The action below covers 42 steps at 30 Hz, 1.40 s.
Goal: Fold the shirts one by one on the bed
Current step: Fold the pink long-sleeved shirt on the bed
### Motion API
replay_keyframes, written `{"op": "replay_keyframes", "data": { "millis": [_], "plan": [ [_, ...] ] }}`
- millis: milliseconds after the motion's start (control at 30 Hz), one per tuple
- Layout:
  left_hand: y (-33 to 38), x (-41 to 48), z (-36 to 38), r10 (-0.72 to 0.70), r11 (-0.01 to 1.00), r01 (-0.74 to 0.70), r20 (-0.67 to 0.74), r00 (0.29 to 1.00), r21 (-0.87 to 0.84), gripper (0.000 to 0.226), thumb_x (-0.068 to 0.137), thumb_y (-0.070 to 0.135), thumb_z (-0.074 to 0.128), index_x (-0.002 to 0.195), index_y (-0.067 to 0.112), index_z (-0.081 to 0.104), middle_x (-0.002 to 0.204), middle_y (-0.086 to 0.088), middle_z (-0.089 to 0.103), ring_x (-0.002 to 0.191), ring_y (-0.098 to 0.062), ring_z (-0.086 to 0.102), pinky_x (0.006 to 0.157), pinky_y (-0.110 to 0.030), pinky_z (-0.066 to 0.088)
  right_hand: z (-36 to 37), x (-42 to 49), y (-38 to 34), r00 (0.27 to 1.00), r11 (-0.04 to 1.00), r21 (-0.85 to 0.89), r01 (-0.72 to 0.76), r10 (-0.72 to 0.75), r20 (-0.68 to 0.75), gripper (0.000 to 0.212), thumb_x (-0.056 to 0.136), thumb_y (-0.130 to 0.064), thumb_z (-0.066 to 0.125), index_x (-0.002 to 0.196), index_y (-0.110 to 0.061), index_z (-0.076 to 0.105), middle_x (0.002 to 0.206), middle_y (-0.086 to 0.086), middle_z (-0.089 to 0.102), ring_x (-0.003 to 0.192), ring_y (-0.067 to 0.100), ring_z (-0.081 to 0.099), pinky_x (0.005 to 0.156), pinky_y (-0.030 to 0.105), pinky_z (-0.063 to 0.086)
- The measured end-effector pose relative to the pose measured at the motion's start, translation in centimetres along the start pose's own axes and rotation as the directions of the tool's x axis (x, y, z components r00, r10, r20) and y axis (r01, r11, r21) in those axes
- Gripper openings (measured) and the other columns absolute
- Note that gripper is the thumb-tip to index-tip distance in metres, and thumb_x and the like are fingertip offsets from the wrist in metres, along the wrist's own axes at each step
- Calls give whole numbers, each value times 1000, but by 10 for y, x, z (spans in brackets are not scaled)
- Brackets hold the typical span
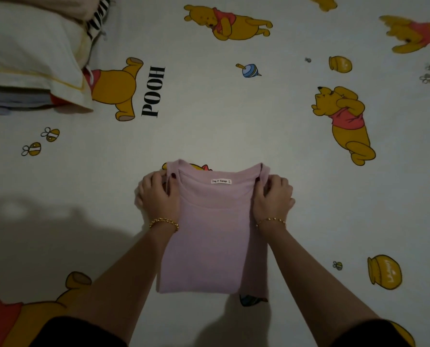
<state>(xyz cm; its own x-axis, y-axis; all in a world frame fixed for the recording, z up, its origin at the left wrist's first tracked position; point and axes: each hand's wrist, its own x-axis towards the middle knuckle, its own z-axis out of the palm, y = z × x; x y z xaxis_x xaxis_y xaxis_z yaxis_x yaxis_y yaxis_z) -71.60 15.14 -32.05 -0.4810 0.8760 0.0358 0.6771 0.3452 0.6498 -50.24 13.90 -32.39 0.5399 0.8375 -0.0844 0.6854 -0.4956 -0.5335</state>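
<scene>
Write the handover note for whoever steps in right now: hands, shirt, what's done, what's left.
Left hand: pinches the shirt's left shoulder, thumb on top.
Right hand: pinches the right shoulder the same way.
Shirt: pink, flat on the bed between the arms, collar far from the person, label up.
Done: the shirt is already a narrow, long strip, so the sides look folded in.
Left: probably fold it across its length, then set it aside. No other shirts are plainly in view; a pillow lies at the far left.
</scene>
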Motion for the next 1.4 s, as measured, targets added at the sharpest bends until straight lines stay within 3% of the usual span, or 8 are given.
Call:
{"op": "replay_keyframes", "data": {
  "millis": [267, 467, 667, 767, 900, 1000, 1133, 1400],
  "plan": [
    [16, 35, 3, 180, 982, -185, -127, 975, -30, 22, 94, 21, 55, 105, 4, 63, 118, -16, 50, 90, -6, 39, 78, -17, 35, 3, 34, -18, 985, 949, 297, 106, -60, -159, 14, 94, -33, 44, 93, -21, 52, 84, -2, 58, 77, 19, 55, 74, 47, 49],
    [4, 38, 16, -10, 1000, 9, 51, 999, 15, 19, 95, 33, 46, 97, 17, 57, 98, -6, 61, 88, -27, 58, 73, -37, 47, 10, 40, -14, 1000, 979, 205, -12, 8, 21, 31, 98, -41, 40, 91, -14, 53, 86, 3, 60, 80, 22, 56, 70, 36, 46],
    [8, 10, -3, -157, 987, 153, 72, 985, 53, 34, 97, 35, 43, 91, 7, 63, 83, -10, 63, 80, -29, 57, 67, -27, 33, -2, 7, -1, 995, 988, 145, -57, 44, 90, 44, 99, -43, 34, 82, -7, 54, 78, 10, 61, 73, 28, 57, 67, 39, 45],
    [12, -3, -13, -259, 962, 229, 228, 938, 152, 53, 97, 48, 36, 73, 7, 58, 69, -6, 54, 71, -27, 50, 65, -29, 32, -6, -13, 0, 979, 992, 40, -122, 114, 167, 49, 98, -47, 31, 85, -6, 53, 80, 9, 57, 75, 29, 54, 66, 33, 37],
    [17, -28, -31, -319, 946, 308, 492, 810, 106, 50, 98, 48, 34, 112, 9, 62, 105, -16, 63, 95, -32, 57, 75, -27, 35, -16, -38, 2, 873, 912, 175, -371, 278, 402, 57, 92, -59, 41, 99, -6, 61, 95, 10, 61, 91, 30, 58, 78, 33, 42],
    [17, -46, -56, -321, 938, 336, 578, 750, 85, 48, 102, 39, 31, 140, 13, 42, 131, -19, 54, 118, -34, 51, 90, -31, 38, -35, -57, 4, 775, 821, 251, -513, 318, 546, 53, 91, -55, 50, 105, -6, 62, 101, 10, 60, 94, 27, 53, 82, 33, 40],
    [8, -55, -98, -330, 923, 380, 631, 702, 61, 48, 102, 37, 30, 140, 10, 41, 136, -18, 50, 122, -34, 48, 99, -34, 37, -68, -90, -10, 781, 832, 267, -486, 276, 561, 45, 91, -48, 54, 113, -8, 58, 117, 12, 62, 101, 27, 55, 92, 42, 45],
    [6, -46, -212, -185, 927, 351, 647, 740, -136, 48, 100, 44, 34, 132, 12, 50, 123, -11, 58, 102, -25, 57, 78, -27, 42, -139, -161, -81, 831, 865, 355, -353, 116, 544, 44, 93, -45, 52, 118, -9, 55, 116, 6, 59, 102, 24, 56, 82, 35, 47]
  ]
}}
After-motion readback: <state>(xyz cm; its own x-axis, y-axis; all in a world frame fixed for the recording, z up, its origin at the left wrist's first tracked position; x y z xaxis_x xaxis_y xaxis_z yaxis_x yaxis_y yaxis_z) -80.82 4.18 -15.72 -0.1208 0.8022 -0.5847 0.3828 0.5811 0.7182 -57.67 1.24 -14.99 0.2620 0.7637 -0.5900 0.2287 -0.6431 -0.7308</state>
